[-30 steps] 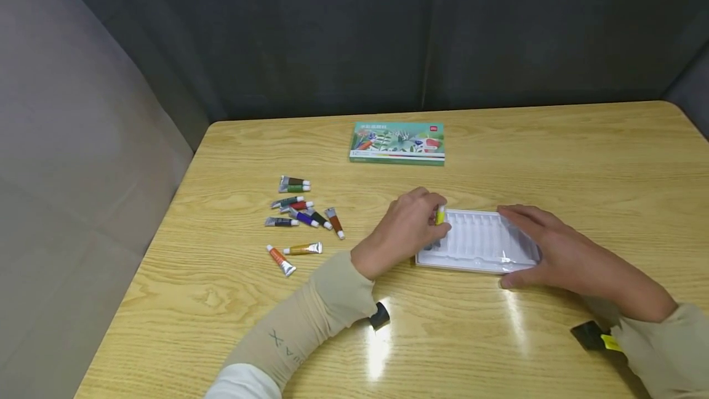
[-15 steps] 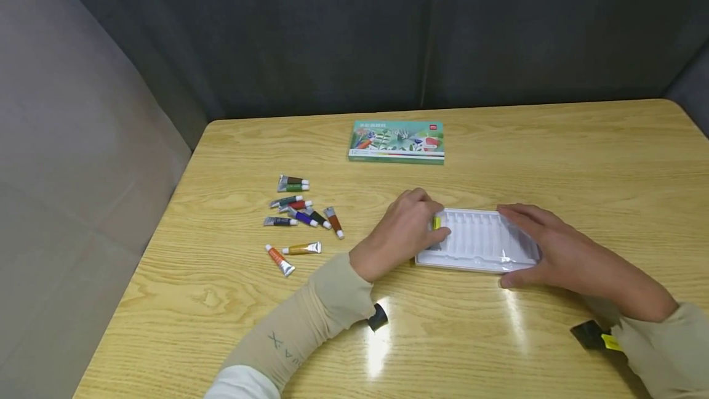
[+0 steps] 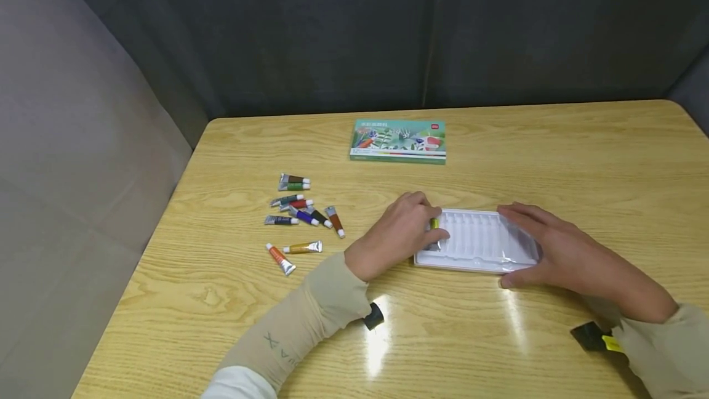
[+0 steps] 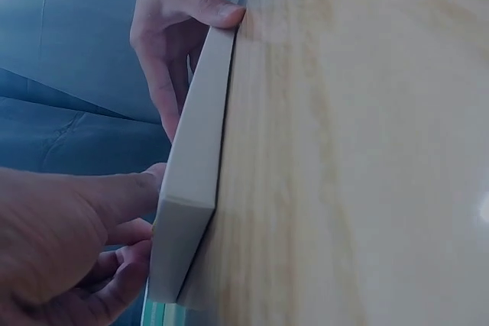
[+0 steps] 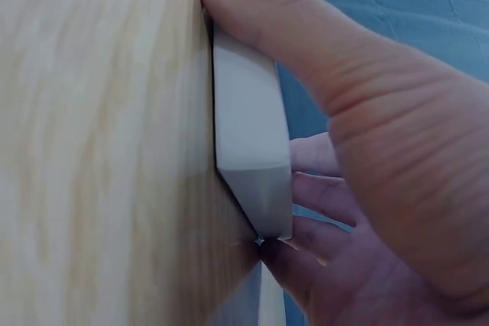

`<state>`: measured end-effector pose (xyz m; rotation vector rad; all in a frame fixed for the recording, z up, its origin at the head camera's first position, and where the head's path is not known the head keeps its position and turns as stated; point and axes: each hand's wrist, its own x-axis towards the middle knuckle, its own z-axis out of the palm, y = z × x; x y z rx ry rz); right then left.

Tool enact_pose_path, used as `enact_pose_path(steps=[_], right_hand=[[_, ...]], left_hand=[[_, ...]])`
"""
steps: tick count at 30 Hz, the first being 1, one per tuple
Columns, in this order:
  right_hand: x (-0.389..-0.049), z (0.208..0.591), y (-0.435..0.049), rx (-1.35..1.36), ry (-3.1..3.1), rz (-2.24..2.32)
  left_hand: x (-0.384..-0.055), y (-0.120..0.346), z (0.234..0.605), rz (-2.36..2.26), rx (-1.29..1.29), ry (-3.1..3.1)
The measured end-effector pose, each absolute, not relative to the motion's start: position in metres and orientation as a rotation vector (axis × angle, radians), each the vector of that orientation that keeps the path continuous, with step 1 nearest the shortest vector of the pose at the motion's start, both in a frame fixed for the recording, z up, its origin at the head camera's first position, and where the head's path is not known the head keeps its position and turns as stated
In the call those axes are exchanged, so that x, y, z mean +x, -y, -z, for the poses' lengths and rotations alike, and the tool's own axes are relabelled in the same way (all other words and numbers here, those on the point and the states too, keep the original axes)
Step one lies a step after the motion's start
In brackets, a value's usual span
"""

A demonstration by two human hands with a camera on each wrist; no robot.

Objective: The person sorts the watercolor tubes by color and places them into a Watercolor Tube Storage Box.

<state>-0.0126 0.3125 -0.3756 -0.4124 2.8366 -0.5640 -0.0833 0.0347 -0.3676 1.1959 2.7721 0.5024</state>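
"How does the right hand (image 3: 554, 253) sit?"
"It grips the right end of the tray (image 3: 465, 261), thumb on the near side, fingers on the far side, presumably so the tray won't slide on the table (image 3: 454, 337)."
"And the left hand (image 3: 401, 228)?"
"It pinches the yellow tube (image 3: 434, 225) at the tray's left end; a fingertip hold probably suits those narrow slots. Whether the tube is seated, I can't tell."
"The loose tubes (image 3: 303, 217)?"
"On the table to the left, the orange one (image 3: 280, 259) nearest, likely kept on that hand's side for easy reach."
"The box (image 3: 397, 142)?"
"Flat beyond them all, perhaps there to leave the hands room."
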Motion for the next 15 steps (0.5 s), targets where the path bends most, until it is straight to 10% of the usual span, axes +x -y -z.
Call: enact_pose_path(steps=[15], right_hand=[[-0.0121, 0.3771, -0.3069, -0.411, -2.838, 0.577]], left_hand=[[-0.0791, -0.0278, 0.3609, -0.440, 1.216, -2.761]])
